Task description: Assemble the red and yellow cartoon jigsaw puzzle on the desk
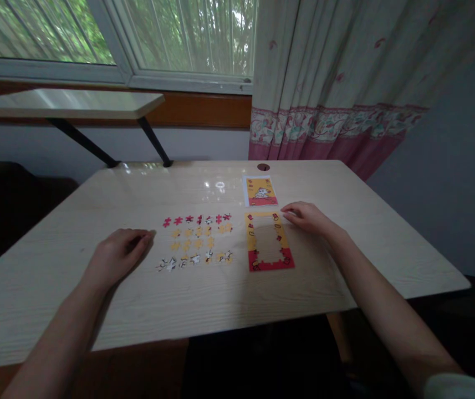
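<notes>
Puzzle pieces (198,244) rowed on bench (170,316), frame's 9 o'clock, apparently colour-sorted; picture card (261,191) at frame's (271,266) 12, probably for reference. Left hand (121,252) curled, pieces' 9 o'clock; right hand (308,218), frame's 1 o'clock corner; can't tell whether either grips.

Wood grain, card and cloth

The pale, rectangular, wood-grained tabletop (187,313) looks smooth, with glossy glints toward its back. The yellow-and-red rectangular puzzle frame (270,266) and small multicoloured jigsaw pieces (198,243) look like card. The white, pink-banded curtain (312,83) is matt cloth.
</notes>
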Motion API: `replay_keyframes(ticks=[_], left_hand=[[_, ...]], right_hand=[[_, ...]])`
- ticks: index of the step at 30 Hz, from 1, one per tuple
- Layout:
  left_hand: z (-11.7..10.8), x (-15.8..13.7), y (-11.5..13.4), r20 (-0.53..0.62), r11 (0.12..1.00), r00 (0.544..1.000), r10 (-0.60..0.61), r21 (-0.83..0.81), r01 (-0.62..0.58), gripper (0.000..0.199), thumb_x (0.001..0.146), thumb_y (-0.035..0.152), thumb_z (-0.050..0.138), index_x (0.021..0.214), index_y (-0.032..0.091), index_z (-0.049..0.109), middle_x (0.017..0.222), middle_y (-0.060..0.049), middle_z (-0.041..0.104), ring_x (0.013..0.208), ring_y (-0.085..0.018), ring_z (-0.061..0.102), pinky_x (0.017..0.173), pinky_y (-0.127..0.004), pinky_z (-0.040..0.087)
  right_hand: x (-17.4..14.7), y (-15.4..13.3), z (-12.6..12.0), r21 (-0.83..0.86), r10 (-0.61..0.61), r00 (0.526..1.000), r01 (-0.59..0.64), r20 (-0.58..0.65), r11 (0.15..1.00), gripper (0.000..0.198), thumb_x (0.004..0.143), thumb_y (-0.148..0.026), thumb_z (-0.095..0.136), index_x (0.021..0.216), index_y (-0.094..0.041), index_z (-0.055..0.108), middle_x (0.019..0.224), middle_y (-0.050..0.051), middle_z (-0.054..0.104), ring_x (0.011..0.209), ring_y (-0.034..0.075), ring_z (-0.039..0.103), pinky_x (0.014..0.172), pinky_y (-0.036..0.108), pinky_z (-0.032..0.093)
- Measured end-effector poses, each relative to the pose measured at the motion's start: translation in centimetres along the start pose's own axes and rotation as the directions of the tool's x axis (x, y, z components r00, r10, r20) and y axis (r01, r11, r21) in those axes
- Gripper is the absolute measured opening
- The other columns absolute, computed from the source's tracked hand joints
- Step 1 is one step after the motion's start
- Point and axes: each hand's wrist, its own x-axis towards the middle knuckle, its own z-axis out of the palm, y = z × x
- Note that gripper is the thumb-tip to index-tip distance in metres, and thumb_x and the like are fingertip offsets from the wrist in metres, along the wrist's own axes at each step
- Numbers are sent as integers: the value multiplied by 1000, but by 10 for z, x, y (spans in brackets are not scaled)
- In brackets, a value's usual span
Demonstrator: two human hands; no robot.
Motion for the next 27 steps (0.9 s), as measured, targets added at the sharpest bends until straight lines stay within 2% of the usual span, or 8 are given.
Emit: replay_keyframes(ticks=[7,15,23,27], left_hand=[[-1,-1,1,4,1000,1000,-9,-10,9,44,83,50,41,94,15,65,89,-10,69,78,-22,62,71,-31,48],[-3,0,1,23,1000,1000,-10,10,10,42,84,49,40,95,16,64,92,-10,69,83,-22,62,75,-31,48],[-4,0,1,35,999,999,-36,19,35,38,85,47,42,96,18,63,95,-9,69,86,-22,62,77,-31,48],[-4,1,3,30,1000,1000,-2,20,2,37,84,46,43,96,18,64,94,-9,68,86,-22,62,77,-31,47]], right_hand=[[0,-3,-3,-19,23,999,-22,24,1000,25,87,-27,49,103,-18,66,106,9,69,95,20,63,83,32,47],[-1,-3,-10,7,57,997,-57,47,998,26,87,-30,50,100,-20,69,95,5,73,83,18,66,74,28,48],[0,-2,-8,-26,22,999,-21,46,999,25,88,-29,48,99,-21,69,95,4,73,81,18,66,73,28,48],[2,1,-5,-53,-21,998,25,60,998,26,88,-27,47,102,-19,68,101,7,71,90,20,65,80,32,48]])
